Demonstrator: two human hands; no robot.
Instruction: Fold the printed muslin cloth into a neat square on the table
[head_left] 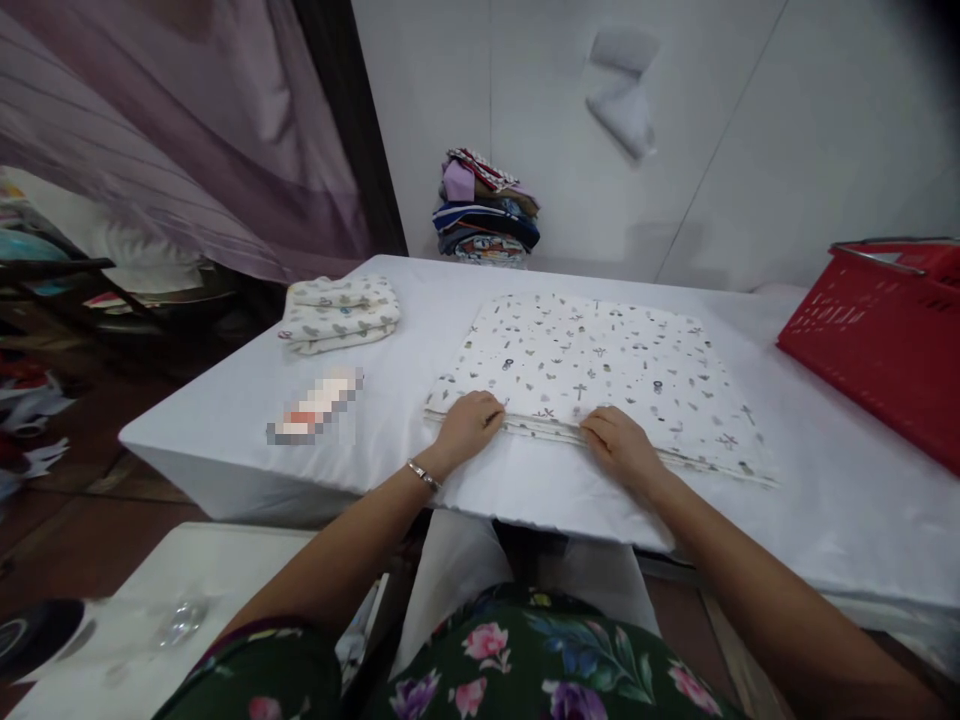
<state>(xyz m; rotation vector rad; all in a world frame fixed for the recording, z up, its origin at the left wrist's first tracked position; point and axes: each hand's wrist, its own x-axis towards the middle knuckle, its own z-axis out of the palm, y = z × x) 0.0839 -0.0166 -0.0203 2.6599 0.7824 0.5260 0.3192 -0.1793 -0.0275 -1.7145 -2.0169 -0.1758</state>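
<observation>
Two hands, left hand (466, 425) and right hand (619, 447), rest apart on the near hem of one printed cloth (600, 365). It lies flat mid-counter (225, 440), long axis left to right. Whether the fingers pinch it cannot be told. Nearby: one folded cloth (341, 312) far left, one clothes stack (484, 210) behind, one red basket (885, 340) right.

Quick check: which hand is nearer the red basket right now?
Right. The right hand rests on the near edge of the patterned cloth, with the red basket off to its right; the left hand lies on the same edge, further left.
</observation>
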